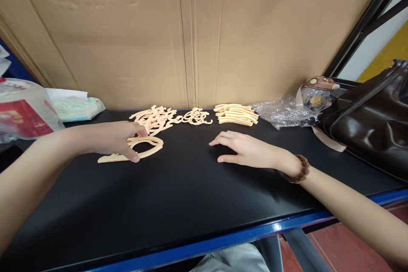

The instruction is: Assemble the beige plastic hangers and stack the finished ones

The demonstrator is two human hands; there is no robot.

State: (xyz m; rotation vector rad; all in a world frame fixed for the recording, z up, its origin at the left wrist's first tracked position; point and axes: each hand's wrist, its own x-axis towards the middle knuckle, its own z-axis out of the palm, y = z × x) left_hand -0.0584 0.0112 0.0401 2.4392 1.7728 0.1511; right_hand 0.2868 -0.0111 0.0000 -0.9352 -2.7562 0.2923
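Note:
My left hand (116,138) rests on a flat pale wooden ring-shaped piece (149,148) lying on the black table (178,195), thumb and fingers pinched around its left part. My right hand (244,151) lies flat on the table with its fingers stretched out, holding nothing; a brown bead bracelet (299,170) is on that wrist. Behind the hands lie a loose heap of cut-out wooden pieces (156,119), a smaller cluster of curly wooden pieces (197,117) and a neat stack of curved wooden strips (236,114).
A cardboard wall (191,34) stands behind the table. A dark brown bag (369,123), a small clear bottle (314,93) and crumpled clear plastic (282,112) sit at the right. Plastic-wrapped packages (22,112) and a tissue pack (75,106) lie at the left. The table has a blue front edge (223,240).

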